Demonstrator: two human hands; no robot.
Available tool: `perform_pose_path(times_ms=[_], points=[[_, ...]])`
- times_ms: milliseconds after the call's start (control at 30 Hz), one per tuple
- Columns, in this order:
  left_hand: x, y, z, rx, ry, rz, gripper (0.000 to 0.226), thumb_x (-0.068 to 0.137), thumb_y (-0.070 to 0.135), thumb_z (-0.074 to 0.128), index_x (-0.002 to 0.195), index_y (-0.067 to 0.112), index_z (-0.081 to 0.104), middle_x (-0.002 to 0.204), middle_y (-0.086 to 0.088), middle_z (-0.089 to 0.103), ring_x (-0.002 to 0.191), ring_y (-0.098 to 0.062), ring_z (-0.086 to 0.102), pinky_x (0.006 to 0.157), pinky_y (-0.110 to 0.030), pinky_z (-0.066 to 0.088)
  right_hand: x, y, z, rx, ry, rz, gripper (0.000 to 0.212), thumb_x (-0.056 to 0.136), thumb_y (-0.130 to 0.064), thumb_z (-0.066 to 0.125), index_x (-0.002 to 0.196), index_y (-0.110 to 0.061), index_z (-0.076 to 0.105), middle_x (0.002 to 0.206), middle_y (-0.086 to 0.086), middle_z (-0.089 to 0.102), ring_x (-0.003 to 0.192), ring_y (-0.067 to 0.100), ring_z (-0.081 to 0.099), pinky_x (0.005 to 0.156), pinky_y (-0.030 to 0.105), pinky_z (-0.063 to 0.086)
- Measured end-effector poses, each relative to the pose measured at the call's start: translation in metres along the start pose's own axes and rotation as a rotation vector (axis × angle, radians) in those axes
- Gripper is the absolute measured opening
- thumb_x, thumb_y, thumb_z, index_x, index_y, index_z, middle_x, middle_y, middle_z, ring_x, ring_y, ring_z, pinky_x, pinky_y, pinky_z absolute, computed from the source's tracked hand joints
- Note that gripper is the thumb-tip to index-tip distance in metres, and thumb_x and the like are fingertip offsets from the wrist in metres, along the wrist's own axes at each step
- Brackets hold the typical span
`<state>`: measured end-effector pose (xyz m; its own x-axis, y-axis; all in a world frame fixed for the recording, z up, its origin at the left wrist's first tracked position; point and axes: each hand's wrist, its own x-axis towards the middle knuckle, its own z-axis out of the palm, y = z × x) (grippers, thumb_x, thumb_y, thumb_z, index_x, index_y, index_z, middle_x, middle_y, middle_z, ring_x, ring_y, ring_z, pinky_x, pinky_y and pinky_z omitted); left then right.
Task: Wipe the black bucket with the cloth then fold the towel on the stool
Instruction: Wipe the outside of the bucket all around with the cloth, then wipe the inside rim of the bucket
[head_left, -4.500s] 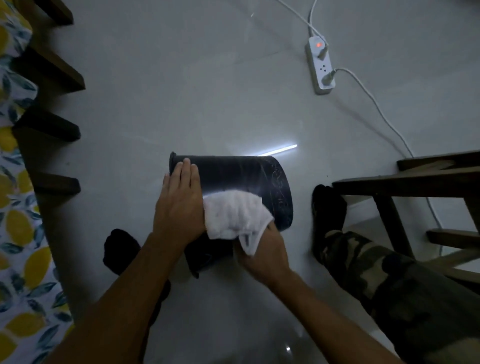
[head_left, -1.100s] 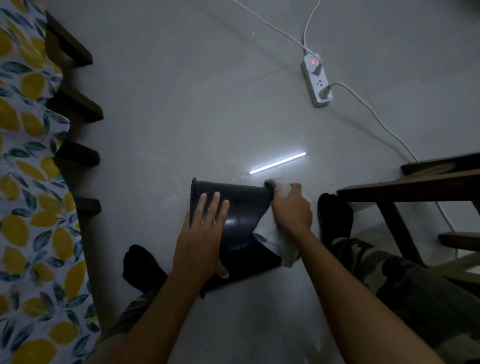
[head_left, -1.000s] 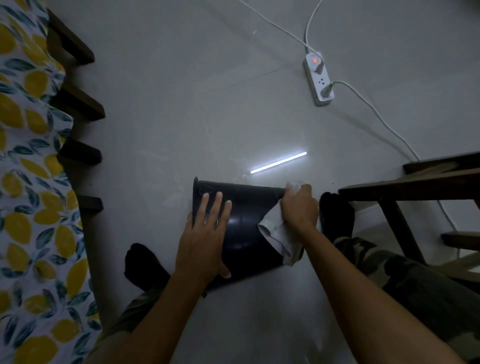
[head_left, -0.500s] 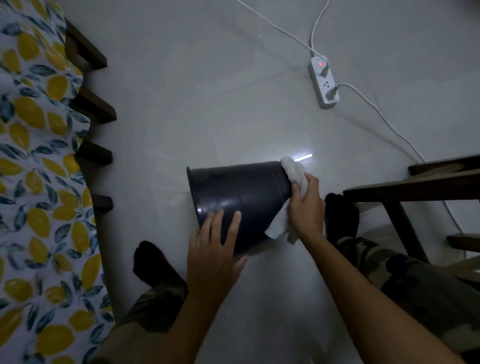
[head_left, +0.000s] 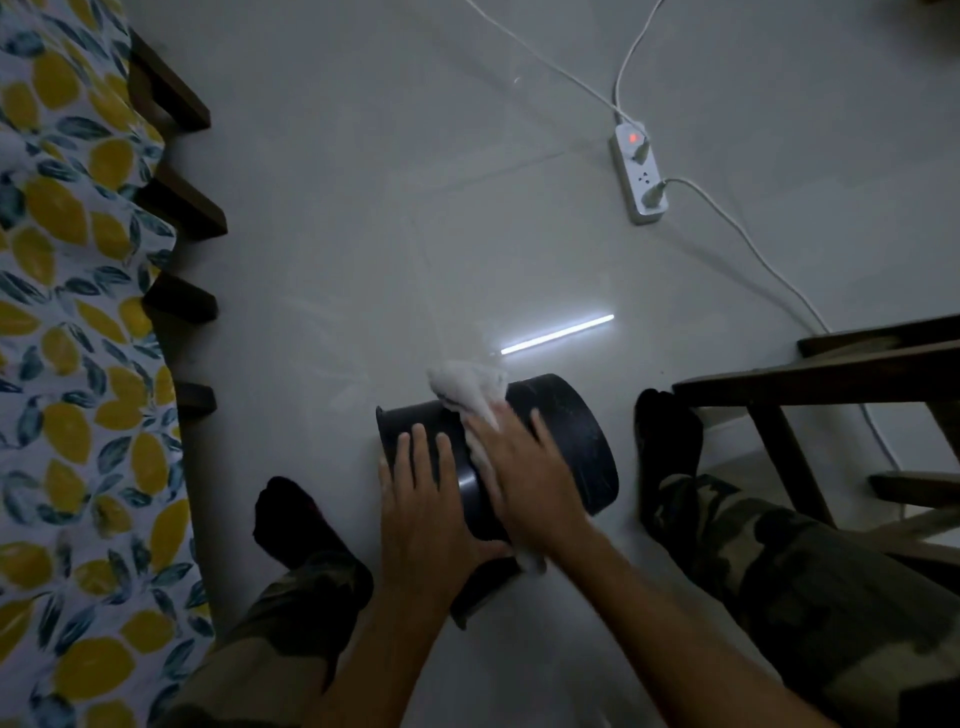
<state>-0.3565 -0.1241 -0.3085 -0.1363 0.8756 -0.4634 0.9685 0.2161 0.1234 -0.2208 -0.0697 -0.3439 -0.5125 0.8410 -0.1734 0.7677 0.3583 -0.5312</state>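
The black bucket (head_left: 569, 447) lies on its side on the pale floor between my two legs, its base pointing right. My left hand (head_left: 426, 493) rests flat on the bucket's left part near the rim, fingers spread. My right hand (head_left: 524, 467) presses a white cloth (head_left: 470, 387) against the middle of the bucket's side; the cloth sticks out beyond my fingertips and is blurred by motion. The towel and the top of the stool are out of view.
A dark wooden stool frame (head_left: 831, 379) stands at the right over my right leg. A white power strip (head_left: 638, 174) with cables lies on the floor at the back right. A lemon-print sheet (head_left: 67, 364) on a wooden bed frame runs along the left.
My right hand slid the cloth from the bucket's base end back onto the middle of its side. The bucket rolled and turned a little; my left hand stayed on its left part.
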Motion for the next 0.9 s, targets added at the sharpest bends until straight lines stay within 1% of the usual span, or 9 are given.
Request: perform_pose_path(times_ms=[100, 167, 233, 300, 433, 567, 700, 767, 900], points=[[0.0, -0.003, 0.004, 0.02, -0.017, 0.009, 0.155, 0.04, 0.096, 0.06, 0.157, 0.006, 0.014, 0.164, -0.023, 0.009, 0.151, -0.039, 0.013, 0.119, -0.054, 0.009, 0.051, 0.028, -0.012, 0.069, 0.039, 0.277, 0.044, 0.11, -0.041, 0.022, 0.14, -0.038, 0.054, 0.141, -0.013, 0.062, 0.136, 0.008, 0.052, 0.127, 0.052, 0.007], [0.003, -0.003, -0.001, 0.012, -0.031, -0.006, 0.154, 0.044, 0.096, 0.059, 0.158, 0.011, 0.0, 0.166, -0.018, -0.005, 0.152, -0.035, 0.0, 0.122, -0.051, 0.004, 0.072, 0.05, -0.017, 0.073, 0.046, 0.469, 0.045, 0.108, -0.04, 0.024, 0.136, -0.034, 0.058, 0.132, -0.007, 0.069, 0.125, 0.016, 0.061, 0.126, 0.052, 0.009], [0.004, 0.0, -0.007, -0.018, -0.048, -0.029, 0.153, 0.047, 0.094, 0.061, 0.158, 0.014, -0.007, 0.166, -0.014, -0.012, 0.152, -0.031, -0.007, 0.123, -0.048, 0.007, 0.077, 0.067, -0.022, 0.088, 0.05, 0.607, 0.039, 0.108, -0.034, 0.031, 0.134, -0.023, 0.058, 0.121, 0.008, 0.072, 0.117, 0.029, 0.066, 0.123, 0.051, 0.023], [0.003, 0.002, -0.013, -0.071, -0.085, -0.052, 0.152, 0.048, 0.09, 0.067, 0.158, 0.016, -0.009, 0.166, -0.011, -0.016, 0.152, -0.029, -0.011, 0.122, -0.044, 0.016, 0.07, 0.077, -0.034, 0.191, 0.107, 0.757, 0.035, 0.108, -0.029, 0.035, 0.131, -0.014, 0.057, 0.116, 0.018, 0.071, 0.111, 0.039, 0.065, 0.106, 0.047, 0.043], [0.015, 0.004, -0.029, -0.166, -0.159, -0.063, 0.147, 0.054, 0.075, 0.079, 0.158, 0.016, -0.007, 0.166, -0.007, -0.016, 0.152, -0.025, -0.014, 0.118, -0.043, 0.026, 0.042, 0.077, -0.053, 0.383, 0.157, 0.98, 0.036, 0.108, -0.024, 0.043, 0.139, -0.009, 0.051, 0.128, 0.024, 0.063, 0.117, 0.042, 0.061, 0.09, 0.039, 0.046], [0.024, 0.011, -0.055, -0.264, -0.135, 0.01, 0.128, 0.066, 0.054, 0.085, 0.158, 0.011, 0.007, 0.167, -0.007, 0.001, 0.152, -0.022, -0.002, 0.12, -0.038, 0.02, 0.019, 0.056, -0.049, 0.511, 0.252, 0.982, 0.032, 0.109, -0.029, 0.04, 0.137, -0.016, 0.05, 0.129, 0.018, 0.062, 0.117, 0.04, 0.059, 0.093, 0.04, 0.046], [0.025, 0.026, -0.08, -0.253, 0.128, 0.255, 0.093, 0.076, 0.021, 0.084, 0.152, 0.011, 0.031, 0.155, -0.003, 0.032, 0.144, -0.016, 0.022, 0.113, -0.029, 0.034, 0.015, 0.033, -0.042, 0.75, 0.225, 1.049, 0.042, 0.11, -0.029, 0.042, 0.151, -0.024, 0.038, 0.141, 0.019, 0.058, 0.127, 0.039, 0.057, 0.103, 0.046, 0.047], [0.025, 0.038, -0.086, -0.235, 0.157, 0.43, 0.079, 0.075, 0.004, 0.077, 0.145, 0.008, 0.041, 0.147, -0.006, 0.041, 0.137, -0.015, 0.028, 0.107, -0.029, 0.042, 0.015, 0.025, -0.041, 0.858, 0.195, 1.054, 0.044, 0.11, -0.033, 0.041, 0.153, -0.022, 0.036, 0.145, 0.02, 0.055, 0.13, 0.038, 0.055, 0.101, 0.04, 0.045], [0.036, 0.066, -0.062, -0.071, 0.068, 0.595, 0.053, 0.082, 0.012, 0.066, 0.132, 0.002, 0.05, 0.131, -0.016, 0.055, 0.122, -0.03, 0.049, 0.098, -0.041, 0.048, 0.014, 0.027, -0.044, 0.922, 0.201, 0.993, 0.044, 0.107, -0.037, 0.049, 0.147, -0.02, 0.044, 0.14, 0.015, 0.059, 0.126, 0.033, 0.057, 0.092, 0.031, 0.043]])
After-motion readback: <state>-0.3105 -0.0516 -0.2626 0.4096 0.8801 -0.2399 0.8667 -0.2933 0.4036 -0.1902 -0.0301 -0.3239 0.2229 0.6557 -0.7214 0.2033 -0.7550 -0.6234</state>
